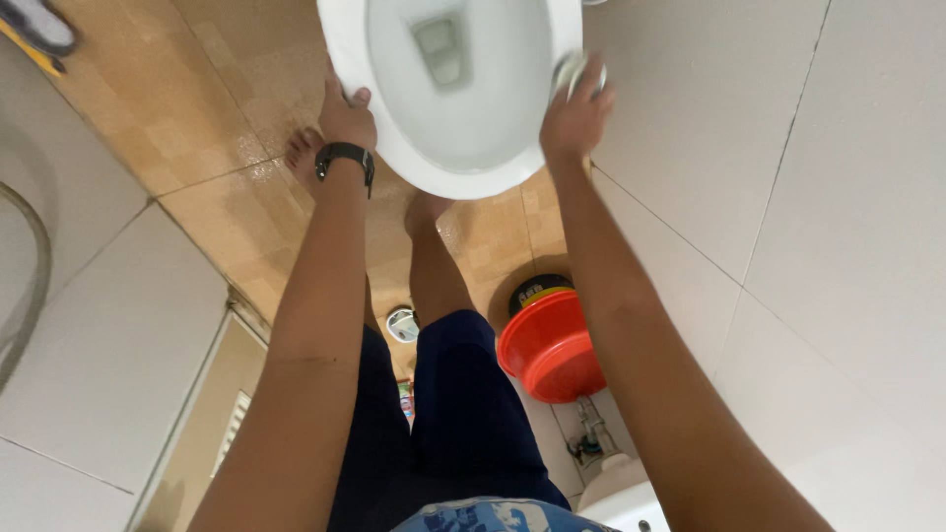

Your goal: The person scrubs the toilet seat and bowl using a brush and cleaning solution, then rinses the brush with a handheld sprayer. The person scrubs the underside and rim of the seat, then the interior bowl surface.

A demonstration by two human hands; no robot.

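Observation:
A white toilet bowl [463, 148] fills the top centre, its water-filled drain visible inside. My left hand [347, 113], with a black wristband, rests flat on the bowl's left rim, fingers over the edge. My right hand [576, 110] is on the right rim, closed on a small silvery-grey scrubbing pad [574, 69] pressed against the rim. Both arms reach forward over my bare feet [304, 153] and dark blue shorts.
The floor is wet tan tile [207, 118]. A red plastic basin [550, 345] stands by the white tiled wall [818, 197], with a dark yellow-lidded container [537, 291] behind it. A small round object [402, 323] lies between my legs. A hose [34, 266] hangs at left.

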